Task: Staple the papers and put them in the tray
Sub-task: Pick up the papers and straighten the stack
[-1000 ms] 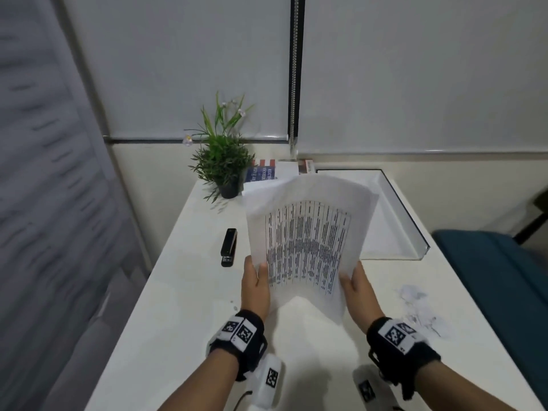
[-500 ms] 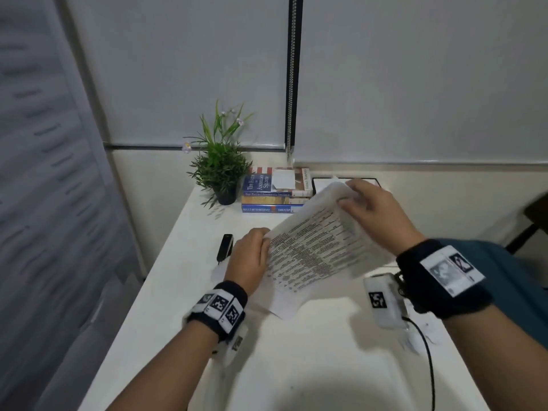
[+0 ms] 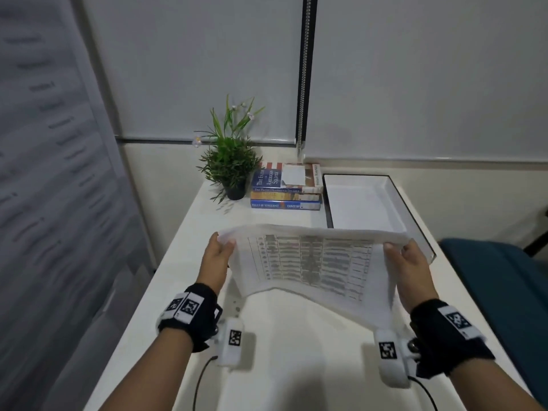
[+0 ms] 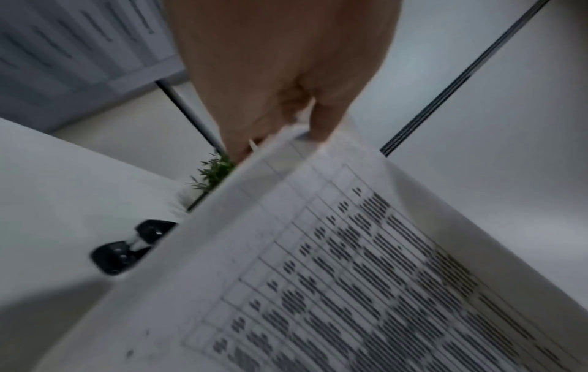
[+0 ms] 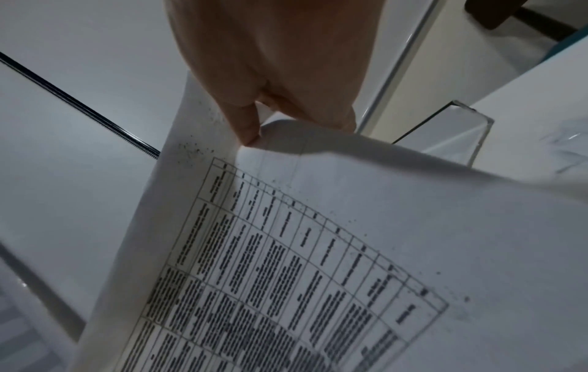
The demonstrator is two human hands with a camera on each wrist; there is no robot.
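I hold a set of white papers point(image 3: 311, 262) printed with a table above the white desk, turned wide side across. My left hand point(image 3: 218, 253) pinches the top left corner and my right hand point(image 3: 407, 256) pinches the top right corner; the lower edge sags towards me. The wrist views show each thumb and fingers pinching the papers point(image 4: 350, 264) point(image 5: 318, 239) at a corner. The black stapler point(image 4: 127, 249) lies on the desk under the left edge of the sheets, hidden in the head view. The white tray point(image 3: 364, 209) with a dark rim stands empty just beyond the papers at the right.
A potted green plant point(image 3: 231, 164) and a stack of books point(image 3: 286, 186) stand at the back of the desk, left of the tray. A teal chair point(image 3: 498, 280) is at the desk's right side. Window blinds close off the back and left.
The papers went from upright in front of me, through a slanted turn with my right hand reaching far over, to a wide hold by both top corners. The view now shows the tray fully.
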